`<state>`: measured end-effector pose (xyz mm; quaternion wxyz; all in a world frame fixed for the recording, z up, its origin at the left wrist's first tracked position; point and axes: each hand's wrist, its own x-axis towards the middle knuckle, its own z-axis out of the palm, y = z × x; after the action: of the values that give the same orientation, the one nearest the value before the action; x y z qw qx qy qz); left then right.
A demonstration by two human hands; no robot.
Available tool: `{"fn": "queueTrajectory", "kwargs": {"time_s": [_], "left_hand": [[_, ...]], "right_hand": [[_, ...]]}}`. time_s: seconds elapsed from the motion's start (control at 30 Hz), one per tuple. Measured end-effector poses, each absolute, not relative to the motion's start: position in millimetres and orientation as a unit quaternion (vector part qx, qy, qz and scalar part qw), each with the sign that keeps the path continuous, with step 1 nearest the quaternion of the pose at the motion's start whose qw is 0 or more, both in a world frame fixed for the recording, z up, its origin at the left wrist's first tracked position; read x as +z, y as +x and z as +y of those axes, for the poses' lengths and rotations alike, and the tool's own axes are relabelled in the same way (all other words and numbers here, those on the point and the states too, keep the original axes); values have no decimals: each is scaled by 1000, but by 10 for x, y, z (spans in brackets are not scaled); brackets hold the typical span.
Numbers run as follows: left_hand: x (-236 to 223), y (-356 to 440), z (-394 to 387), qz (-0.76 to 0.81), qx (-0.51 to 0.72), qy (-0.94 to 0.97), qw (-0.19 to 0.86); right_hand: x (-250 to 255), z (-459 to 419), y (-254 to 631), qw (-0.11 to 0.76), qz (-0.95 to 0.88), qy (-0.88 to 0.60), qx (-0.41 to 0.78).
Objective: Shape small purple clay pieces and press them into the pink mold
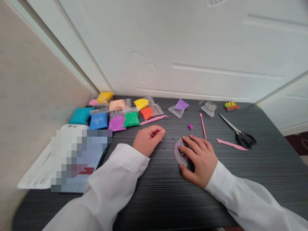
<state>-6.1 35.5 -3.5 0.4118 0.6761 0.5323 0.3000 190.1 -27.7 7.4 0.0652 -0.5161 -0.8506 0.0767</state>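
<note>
Head view: two hands [199, 160], one protractor [178, 156].

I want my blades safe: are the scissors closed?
Yes, the scissors lie on the table with their blades together.

Dark ribbed bench [154, 199]; behind it, white panel [204, 41] with striped heart relief; left of bench, beige wall [31, 80].

The bare right hand [201, 160] presses a clear plastic protractor [178, 153] onto the black ridged worktop [154, 199]. The left hand [148, 139] rests curled nearby.
</note>
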Motion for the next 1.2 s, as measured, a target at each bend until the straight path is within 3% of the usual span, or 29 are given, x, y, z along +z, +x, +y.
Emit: {"fn": "queueTrajectory", "kwargs": {"time_s": [0.83, 1.03, 1.2], "left_hand": [[-158, -58, 407, 522, 323, 693, 379], [-171, -56, 414, 519, 340, 688, 376], [-182, -59, 418, 518, 348, 687, 373]], "right_hand": [[178, -119, 1718, -7, -861, -507, 42], [323, -127, 1764, 18, -851, -517, 95], [368, -138, 1922, 99, -828, -525, 172]]}}
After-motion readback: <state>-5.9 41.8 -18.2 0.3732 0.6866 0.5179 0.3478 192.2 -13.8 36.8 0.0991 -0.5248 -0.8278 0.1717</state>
